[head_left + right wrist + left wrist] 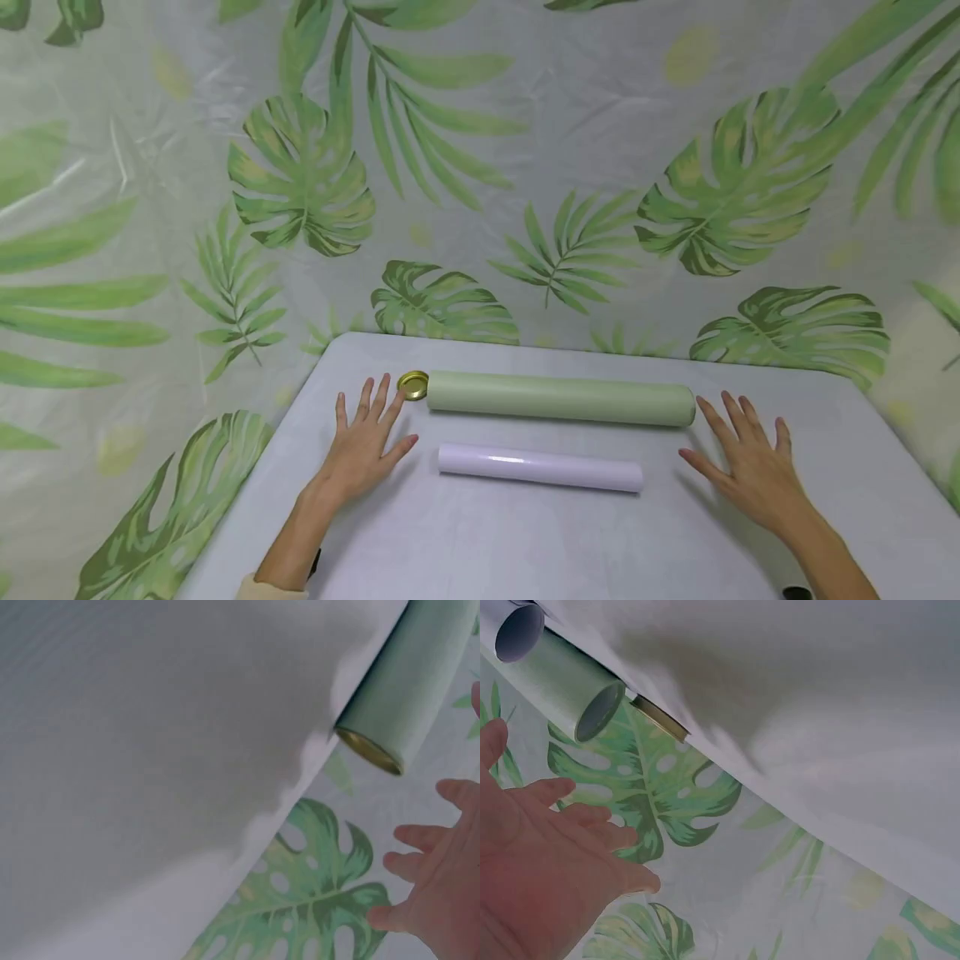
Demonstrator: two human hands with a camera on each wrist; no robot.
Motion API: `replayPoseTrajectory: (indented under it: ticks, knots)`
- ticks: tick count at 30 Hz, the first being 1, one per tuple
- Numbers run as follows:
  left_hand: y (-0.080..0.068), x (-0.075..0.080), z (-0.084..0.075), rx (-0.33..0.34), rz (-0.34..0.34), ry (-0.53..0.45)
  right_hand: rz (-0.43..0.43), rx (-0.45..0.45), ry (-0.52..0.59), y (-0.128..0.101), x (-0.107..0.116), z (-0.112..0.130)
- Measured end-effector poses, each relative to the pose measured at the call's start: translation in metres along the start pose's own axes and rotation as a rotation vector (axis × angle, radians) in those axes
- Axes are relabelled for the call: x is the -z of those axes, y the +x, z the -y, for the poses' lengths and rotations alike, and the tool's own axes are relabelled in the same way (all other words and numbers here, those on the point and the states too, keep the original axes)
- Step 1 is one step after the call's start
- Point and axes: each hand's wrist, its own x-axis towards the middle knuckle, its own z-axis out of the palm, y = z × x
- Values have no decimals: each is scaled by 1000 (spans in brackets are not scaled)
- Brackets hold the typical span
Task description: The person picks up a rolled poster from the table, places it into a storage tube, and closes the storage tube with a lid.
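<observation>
Approach stage: left hand (363, 446) and right hand (750, 467), fingers spread and empty, flanking green tube (561, 398) on bench (525, 542); next, likely grasping both ends.

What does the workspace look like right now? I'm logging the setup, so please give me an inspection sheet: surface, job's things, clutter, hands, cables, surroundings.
Surface: pale grey table, rounded far corners.
Job's things: green tube lying crosswise near the far edge; white roll lying parallel in front of it, apart from it.
Clutter: gold lid flat on the table at the tube's left end.
Hands: left hand and right hand both flat and spread with fingers straight, one beyond each end of the rolls, holding nothing.
Cables: nothing seen.
Surroundings: leaf-print backdrop behind and at both sides of the table.
</observation>
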Motion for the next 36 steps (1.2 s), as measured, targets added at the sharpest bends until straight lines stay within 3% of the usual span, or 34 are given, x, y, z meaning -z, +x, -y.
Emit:
replayPoseTrajectory:
  ticks: [8, 15, 20, 30, 36]
  knots:
    - [5, -2, -9, -43, 13, 1, -9, 31, 0, 13, -5, 9]
    - [8, -9, -19, -132, -9, -7, -11, 48, 0, 25, -8, 17]
    - [10, -14, -28, -181, 10, -14, -7, 68, -10, 34, -16, 21]
    - [15, -20, -43, -231, 138, -12, 23, 75, -34, 50, -27, 24]
    - [15, -23, -53, -275, 176, -30, 28, 83, -40, 53, -29, 25]
